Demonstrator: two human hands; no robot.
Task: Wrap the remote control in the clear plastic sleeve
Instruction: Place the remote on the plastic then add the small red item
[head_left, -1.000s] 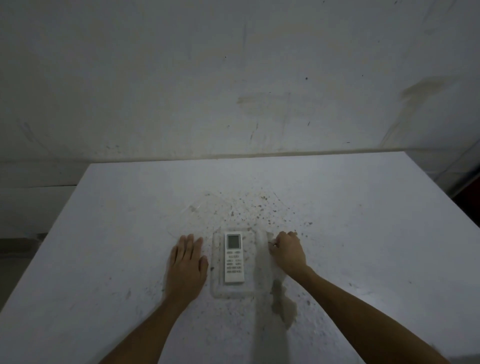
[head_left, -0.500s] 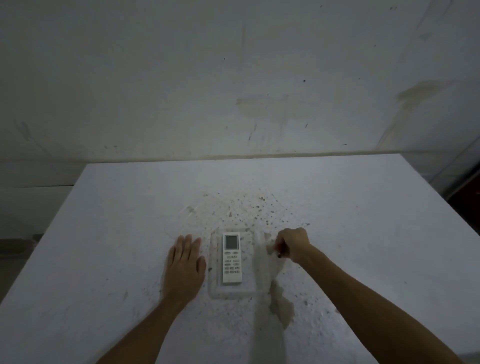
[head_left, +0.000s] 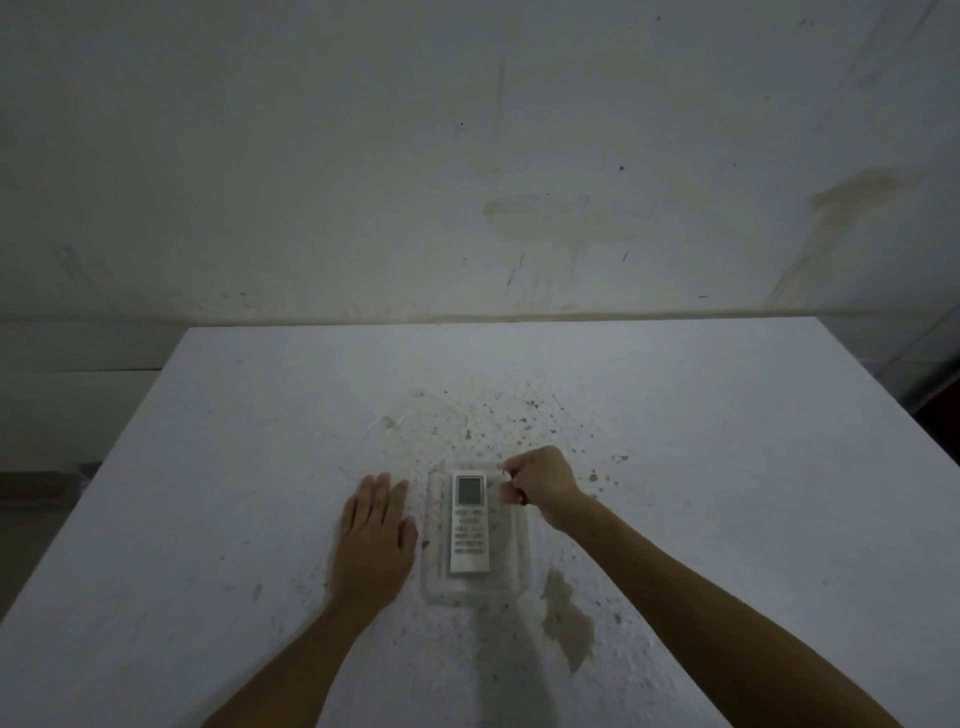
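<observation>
no legible text anywhere, remote control (head_left: 469, 522) screen and button markings too small and blurred to read

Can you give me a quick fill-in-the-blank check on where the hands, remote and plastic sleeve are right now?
1. The remote control lies face up with its screen at the ____ end from the person.
2. The left hand rests ____ on the table, left of the clear plastic sleeve.
3. The right hand is closed in a pinch at the sleeve's far ____ corner.
4. The remote lies ____ the two hands.

Missing words: far; flat; right; between
</observation>
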